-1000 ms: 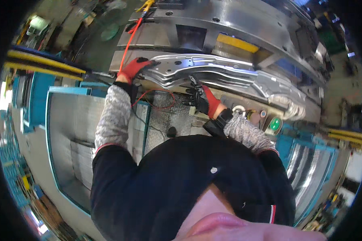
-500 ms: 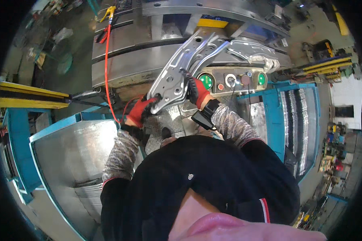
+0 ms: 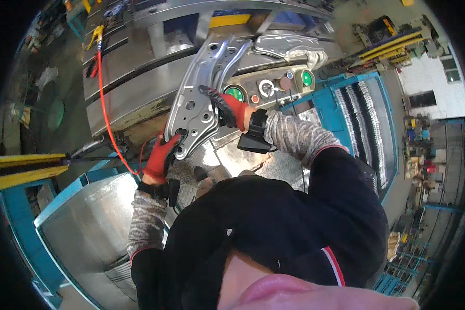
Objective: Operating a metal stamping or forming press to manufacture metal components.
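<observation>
Between my hands is a long, grey stamped metal panel (image 3: pixel 190 106) with several round holes and raised ribs. Its near end is tilted toward me, over the floor. My left hand (image 3: pixel 163 157), in a red and black glove, is closed on the panel's lower left corner. On the right edge, the gloved fingers of my right hand (image 3: pixel 230 107) are wrapped round the metal, with the thumb on its upper face. Further ribbed metal (image 3: pixel 231 59) shows just beyond it; whether it is a separate part I cannot tell.
A control box (image 3: pixel 263 90) with green and red buttons stands right of the panel. Another stamped part (image 3: pixel 284 44) lies behind it, beside a whitish glove (image 3: pixel 310 56). An orange air hose (image 3: pixel 104 108) hangs at left. Blue-framed bins (image 3: pixel 82 222) flank me.
The view has turned, so the bench and control box sit further left. Both hands still grip the panel, which now stands more upright in the picture.
</observation>
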Tool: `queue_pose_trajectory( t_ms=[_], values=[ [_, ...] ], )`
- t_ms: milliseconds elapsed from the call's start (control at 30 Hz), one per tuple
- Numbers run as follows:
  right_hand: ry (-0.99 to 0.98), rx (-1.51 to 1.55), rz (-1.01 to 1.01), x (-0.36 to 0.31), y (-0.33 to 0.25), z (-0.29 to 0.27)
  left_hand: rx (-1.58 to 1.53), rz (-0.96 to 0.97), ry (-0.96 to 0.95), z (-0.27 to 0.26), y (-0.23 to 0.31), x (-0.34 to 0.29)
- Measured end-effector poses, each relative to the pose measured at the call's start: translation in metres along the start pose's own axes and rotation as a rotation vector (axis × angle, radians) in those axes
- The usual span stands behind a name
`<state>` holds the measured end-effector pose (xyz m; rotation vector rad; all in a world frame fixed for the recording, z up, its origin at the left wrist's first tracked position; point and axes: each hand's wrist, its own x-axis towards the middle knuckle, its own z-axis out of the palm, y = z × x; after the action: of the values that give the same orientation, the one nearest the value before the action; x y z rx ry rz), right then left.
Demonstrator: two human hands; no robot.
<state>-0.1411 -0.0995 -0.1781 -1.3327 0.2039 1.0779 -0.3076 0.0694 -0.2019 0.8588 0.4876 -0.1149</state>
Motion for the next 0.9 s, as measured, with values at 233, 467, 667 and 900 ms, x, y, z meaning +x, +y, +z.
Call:
queue_pose_trajectory(
  t_ms=[233, 467, 667, 900],
  values=[
    [-0.176, 0.004, -0.039, -0.040, -0.044, -0.015, 0.188, 0.152, -0.051, 0.071, 0.031, -0.022],
    [-0.352, -0.018, -0.230, -0.060, -0.064, -0.062, 0.181, 0.381, -0.080, 0.157, 0.021, -0.039],
    [-0.401, -0.054, -0.176, -0.110, -0.088, -0.117, 0.167, 0.392, 0.045, 0.237, -0.016, -0.053],
    [-0.479, -0.307, -0.567, -0.153, -0.089, -0.204, 0.419, 0.689, 0.113, 0.334, -0.091, -0.066]
  ],
)
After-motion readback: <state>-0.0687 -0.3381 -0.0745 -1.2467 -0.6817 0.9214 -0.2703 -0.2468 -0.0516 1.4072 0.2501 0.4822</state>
